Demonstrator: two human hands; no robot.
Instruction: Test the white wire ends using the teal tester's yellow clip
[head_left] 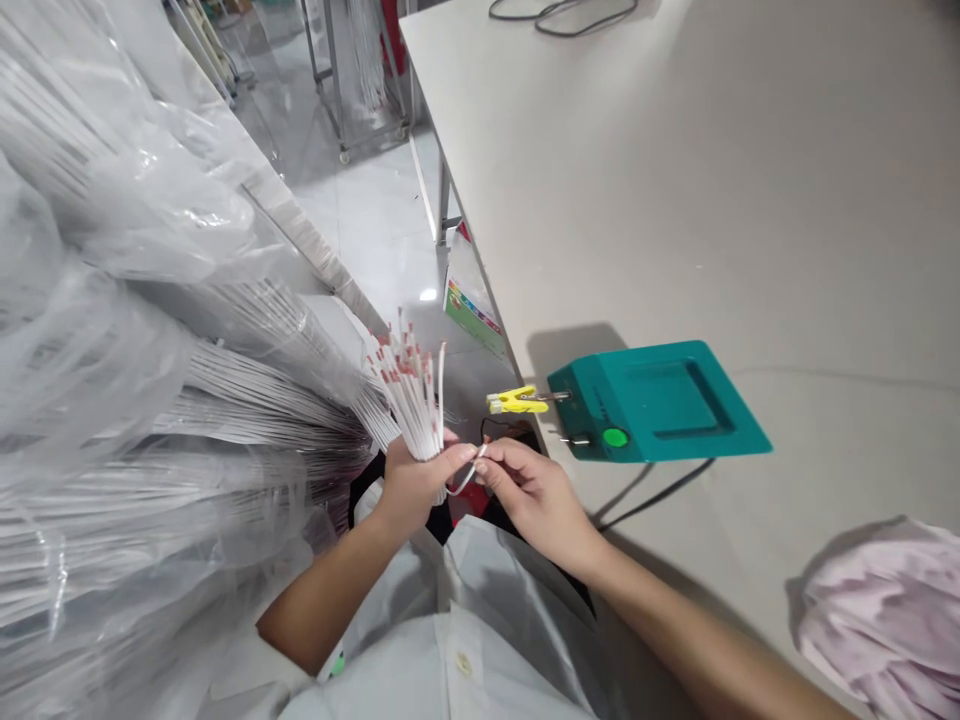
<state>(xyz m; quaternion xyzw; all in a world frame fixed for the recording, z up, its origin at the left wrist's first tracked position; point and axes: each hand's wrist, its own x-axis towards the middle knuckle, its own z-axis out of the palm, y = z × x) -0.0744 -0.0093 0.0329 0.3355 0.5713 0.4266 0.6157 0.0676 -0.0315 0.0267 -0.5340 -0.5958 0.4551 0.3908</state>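
My left hand [411, 488] is wrapped round a bundle of white wires [417, 405] whose upper ends are reddish. One white wire [466, 478] bends out of the bundle toward the right. My right hand [525, 490] pinches the end of that wire between thumb and fingers, close to my left thumb. Just right of my hands, on the table edge, sits a green device [660, 400] with a round green button [616, 437]. A yellow clip [517, 400] is attached to a metal prong on its left side.
Many white wire bundles in clear plastic [247, 400] fill the left side. The pale table [712, 200] spans the right, with a pink cloth [885, 620] near its front and a black cable [585, 20] at the back. A wheeled metal rack [326, 75] stands beyond.
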